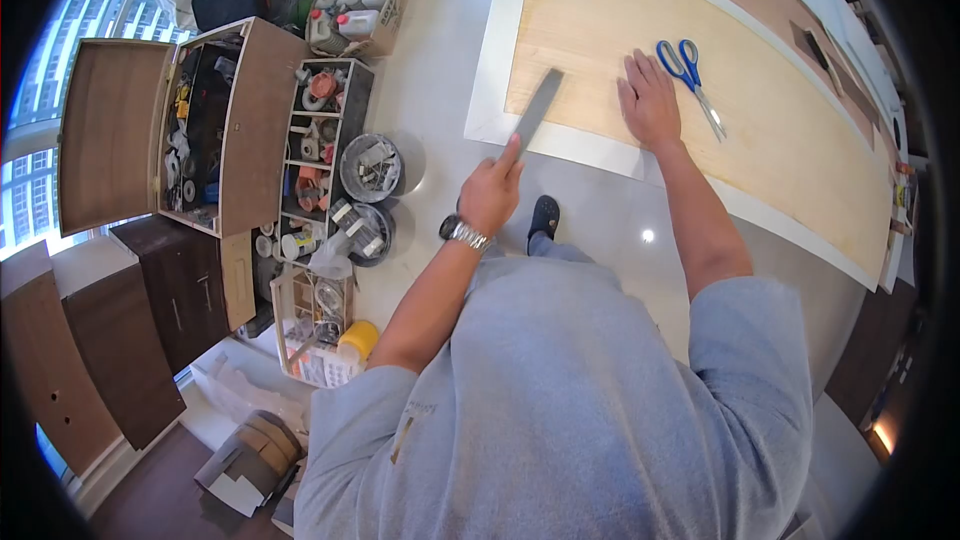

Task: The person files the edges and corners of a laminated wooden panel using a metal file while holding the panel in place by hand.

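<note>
My left hand (490, 195), with a metal watch at its wrist, is closed around the near end of a flat grey metal file (540, 105). The file points up and to the right, its far end over the corner of a pale wooden panel with a white border (590, 25). Flat on the panel lies my right hand (652, 100), fingers stretched out and holding nothing. Just right of its fingertips, scissors (690, 75) with blue handles rest on the wood, blades pointing toward me. My left fist hides the file's grip end.
To the left stand a wooden cabinet (262, 130) with its door swung out, compartment shelves of tools (335, 70), and clear buckets of small parts (370, 168). Plastic jugs (360, 20) sit in a box at the back. My shoe (544, 215) is on the glossy floor below the panel's edge.
</note>
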Motion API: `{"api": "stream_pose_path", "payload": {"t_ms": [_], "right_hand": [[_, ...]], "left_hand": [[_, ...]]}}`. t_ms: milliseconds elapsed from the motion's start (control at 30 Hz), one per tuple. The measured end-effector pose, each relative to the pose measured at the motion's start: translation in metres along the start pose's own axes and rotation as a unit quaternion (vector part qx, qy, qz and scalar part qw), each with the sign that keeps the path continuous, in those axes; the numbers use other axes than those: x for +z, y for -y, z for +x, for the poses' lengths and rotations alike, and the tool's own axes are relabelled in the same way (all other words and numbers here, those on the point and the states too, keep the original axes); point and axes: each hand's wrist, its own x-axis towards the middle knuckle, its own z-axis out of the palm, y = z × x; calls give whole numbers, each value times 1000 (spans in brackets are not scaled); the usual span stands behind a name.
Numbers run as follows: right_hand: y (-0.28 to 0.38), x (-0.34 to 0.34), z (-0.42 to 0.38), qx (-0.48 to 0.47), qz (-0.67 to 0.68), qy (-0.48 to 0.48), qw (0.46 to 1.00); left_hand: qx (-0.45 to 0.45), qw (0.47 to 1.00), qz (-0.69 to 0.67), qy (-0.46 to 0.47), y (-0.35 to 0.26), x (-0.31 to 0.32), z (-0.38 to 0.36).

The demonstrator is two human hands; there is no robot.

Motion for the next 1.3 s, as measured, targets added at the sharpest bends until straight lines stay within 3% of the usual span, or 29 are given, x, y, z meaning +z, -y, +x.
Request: {"api": "stream_pose_path", "payload": {"t_ms": [100,200,300,433,533,633,800,933,1133,1300], "right_hand": [[0,0,-2,-5,7,-14,1000],[5,-2,0,4,0,-12,1000],[5,-2,-1,-4,2,-31,1000],[-1,1,-1,-7,3,-12,1000],[-6,3,0,-8,8,-13,1000],[4,0,-10,6,5,-6,1000],[4,-4,0,-3,-7,-13,1000],[0,-3,3,-5,-1,-12,1000],[5,-2,-3,2,2,-11,1000],[4,-3,-1,1,6,-18,1000]], "left_hand": [[-26,999,-34,-27,29,-14,-50],[-62,998,2,19,36,-21,-73],[2,999,-32,-5,9,11,-33],[2,999,-21,25,-32,26,14],[8,999,-48,-11,1,15,-29],[-55,998,-13,30,25,-16,-81],[-6,999,-39,16,-10,27,-29],[12,999,-11,44,-25,23,-7],[-66,998,-9,3,23,-7,-69],[-18,999,-23,-15,-19,29,-6]]}}
